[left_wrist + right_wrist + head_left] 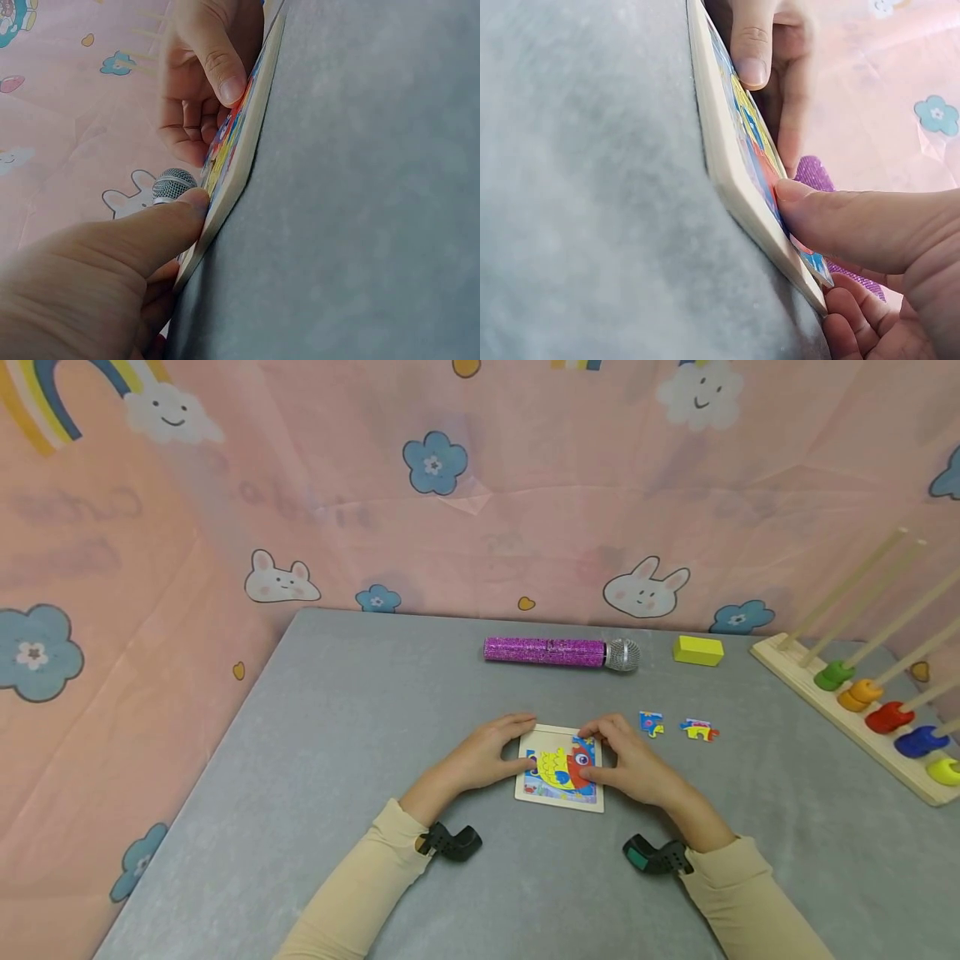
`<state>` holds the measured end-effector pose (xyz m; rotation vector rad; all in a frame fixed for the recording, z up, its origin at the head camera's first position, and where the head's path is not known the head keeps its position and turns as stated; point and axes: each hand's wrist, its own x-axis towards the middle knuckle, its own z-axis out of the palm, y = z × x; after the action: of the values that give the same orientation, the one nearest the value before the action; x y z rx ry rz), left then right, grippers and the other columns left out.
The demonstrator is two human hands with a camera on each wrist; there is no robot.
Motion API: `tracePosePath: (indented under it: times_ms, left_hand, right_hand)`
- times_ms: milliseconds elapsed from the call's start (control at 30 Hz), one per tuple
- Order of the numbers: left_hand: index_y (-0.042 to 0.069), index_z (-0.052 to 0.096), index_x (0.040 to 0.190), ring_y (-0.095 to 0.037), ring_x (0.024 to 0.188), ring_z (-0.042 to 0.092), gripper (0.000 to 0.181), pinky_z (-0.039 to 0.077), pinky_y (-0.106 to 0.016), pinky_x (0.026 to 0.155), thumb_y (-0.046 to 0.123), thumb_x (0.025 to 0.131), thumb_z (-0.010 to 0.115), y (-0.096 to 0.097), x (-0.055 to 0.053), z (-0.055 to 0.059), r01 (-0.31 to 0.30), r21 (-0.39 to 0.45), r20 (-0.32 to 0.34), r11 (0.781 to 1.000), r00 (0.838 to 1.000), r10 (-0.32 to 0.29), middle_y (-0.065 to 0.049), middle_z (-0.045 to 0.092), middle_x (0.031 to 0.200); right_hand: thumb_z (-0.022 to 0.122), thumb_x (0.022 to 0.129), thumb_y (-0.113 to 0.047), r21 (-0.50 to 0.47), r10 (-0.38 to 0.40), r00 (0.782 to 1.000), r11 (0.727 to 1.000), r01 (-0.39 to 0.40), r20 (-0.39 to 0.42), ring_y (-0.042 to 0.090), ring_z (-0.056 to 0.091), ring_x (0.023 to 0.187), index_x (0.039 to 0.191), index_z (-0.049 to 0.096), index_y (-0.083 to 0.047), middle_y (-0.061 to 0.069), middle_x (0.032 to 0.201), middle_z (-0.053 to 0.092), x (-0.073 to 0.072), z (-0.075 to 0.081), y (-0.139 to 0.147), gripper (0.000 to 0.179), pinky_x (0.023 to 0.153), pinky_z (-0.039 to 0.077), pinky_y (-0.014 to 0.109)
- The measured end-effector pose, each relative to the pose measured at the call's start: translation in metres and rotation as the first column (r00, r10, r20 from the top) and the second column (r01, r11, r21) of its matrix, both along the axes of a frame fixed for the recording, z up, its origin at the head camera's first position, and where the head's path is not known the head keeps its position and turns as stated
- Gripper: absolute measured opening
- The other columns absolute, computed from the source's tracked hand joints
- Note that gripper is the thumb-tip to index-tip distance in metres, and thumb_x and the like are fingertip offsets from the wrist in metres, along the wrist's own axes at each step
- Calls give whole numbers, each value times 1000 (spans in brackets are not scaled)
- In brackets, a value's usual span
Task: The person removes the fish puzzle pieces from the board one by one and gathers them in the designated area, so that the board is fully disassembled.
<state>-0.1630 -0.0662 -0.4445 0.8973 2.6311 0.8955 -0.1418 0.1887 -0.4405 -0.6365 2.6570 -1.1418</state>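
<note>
A wooden fish jigsaw board lies flat on the grey table, bare wood showing along its upper left. My left hand grips its left side, thumb on the picture and fingers by the edge. My right hand spans the upper right corner, holding a blue-and-red puzzle piece between thumb and fingers. In the right wrist view, that piece's outer corner stands slightly above the frame. The right thumb presses by the red fish head. Two loose puzzle pieces, one blue and one multicoloured, lie right of the board.
A purple glittery microphone lies behind the board, with a yellow block to its right. A wooden peg stand with coloured rings stands at the far right. A pink printed cloth hangs behind the table.
</note>
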Motion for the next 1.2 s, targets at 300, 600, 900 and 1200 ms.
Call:
tracePosePath:
  times_ms: [300,600,900,1200]
  left_hand:
    - [6,42,142,-21,139,35,63,29,-35,116,31,89,65,0,0,1,0,1,-1,1000,1000,0,-5,39,150]
    - [6,43,142,-20,139,35,64,29,-34,116,33,89,65,-1,0,0,-3,-4,2,1000,1000,3,-5,39,150]
    - [6,43,142,-21,139,35,63,30,-35,116,31,89,66,0,1,0,-5,3,4,1000,1000,5,-5,39,150]
    - [6,43,142,-21,139,35,63,29,-35,116,32,89,66,0,1,0,-6,-2,-1,1000,1000,6,-5,40,150]
  right_hand:
    - [74,82,-18,-4,-13,999,1000,13,-31,27,45,106,118,50,-1,14,115,49,1,-2,-1,46,95,41,45]
    - [71,83,-8,-59,-29,999,998,28,-31,25,47,106,119,53,-1,13,114,52,1,-5,0,41,95,43,32]
    - [66,84,-1,-133,-51,999,990,50,-4,24,48,104,118,59,-2,13,114,55,1,-4,3,35,90,41,19]
    - [66,86,-3,-131,-93,996,987,90,-14,24,51,104,119,63,-4,12,113,58,3,-4,3,33,90,44,19]
